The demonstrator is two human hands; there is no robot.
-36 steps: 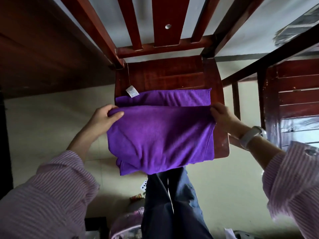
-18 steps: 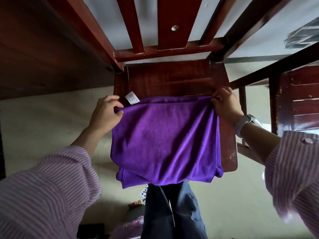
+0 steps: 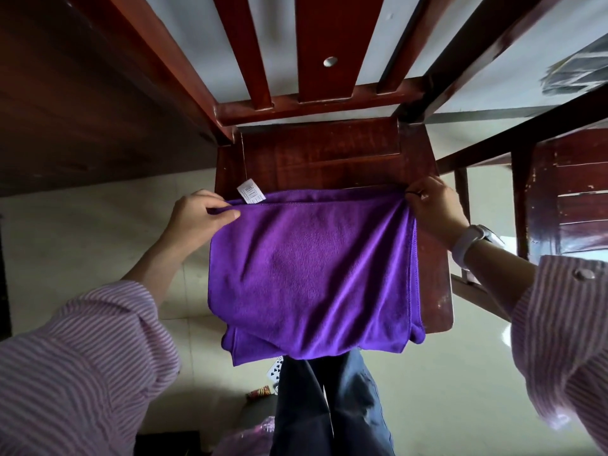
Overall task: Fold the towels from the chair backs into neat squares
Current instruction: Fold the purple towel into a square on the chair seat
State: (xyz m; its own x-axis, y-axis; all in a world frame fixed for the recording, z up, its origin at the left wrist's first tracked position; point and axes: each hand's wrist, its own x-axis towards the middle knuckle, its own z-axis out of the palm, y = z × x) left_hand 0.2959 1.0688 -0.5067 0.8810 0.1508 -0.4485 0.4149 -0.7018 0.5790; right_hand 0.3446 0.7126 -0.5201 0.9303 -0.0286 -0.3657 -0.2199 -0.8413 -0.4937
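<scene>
A purple towel (image 3: 309, 268) lies folded over on the dark wooden chair seat (image 3: 329, 156), its near end hanging past the seat's front edge. A white care label (image 3: 251, 191) sticks out at its far left corner. My left hand (image 3: 200, 215) pinches the far left corner of the top layer. My right hand (image 3: 434, 205), with a white watch on the wrist, pinches the far right corner. The top layer's edge lies almost level with the layer beneath.
The chair's slatted back (image 3: 312, 54) rises just beyond the seat. A dark wooden table (image 3: 82, 103) stands at the left, and another wooden chair (image 3: 566, 192) at the right. My legs in dark trousers (image 3: 329, 406) stand below, with small items on the pale tiled floor (image 3: 263, 390).
Both hands carried the towel's top layer away from me, from mid-seat up to the far edge by the label, covering the strip of lower layer that showed before.
</scene>
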